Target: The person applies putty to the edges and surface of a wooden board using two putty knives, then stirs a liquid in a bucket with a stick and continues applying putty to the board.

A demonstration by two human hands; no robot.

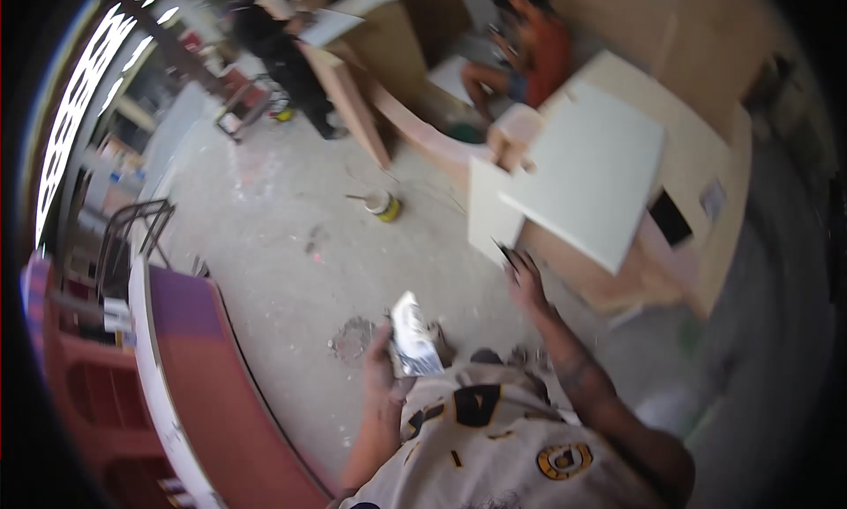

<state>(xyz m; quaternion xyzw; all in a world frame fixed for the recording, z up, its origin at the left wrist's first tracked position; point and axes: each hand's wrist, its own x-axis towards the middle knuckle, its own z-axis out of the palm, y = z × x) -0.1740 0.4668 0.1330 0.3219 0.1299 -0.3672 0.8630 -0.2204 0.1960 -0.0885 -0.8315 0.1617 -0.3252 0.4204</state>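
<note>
My left hand [381,357] is closed around the edge of a flat white piece [413,337] with a shiny, bluish lower end, held in front of my shirt. What this piece is remains blurred. Farther right, the fingers of my right hand [528,284] pinch a thin dark pointed tool [503,250]. Its tip reaches up and left, overlapping the corner of a small white board [490,211] in this view. Beyond that hand a large white panel [600,169] lies on a wooden worktop [719,266].
A yellow-and-white can [383,206] with a stick across it stands on the concrete floor [291,200]. At left is a red-and-purple curved counter [203,359]. One person [538,50] sits behind the panels; another person in black [278,50] stands farther back.
</note>
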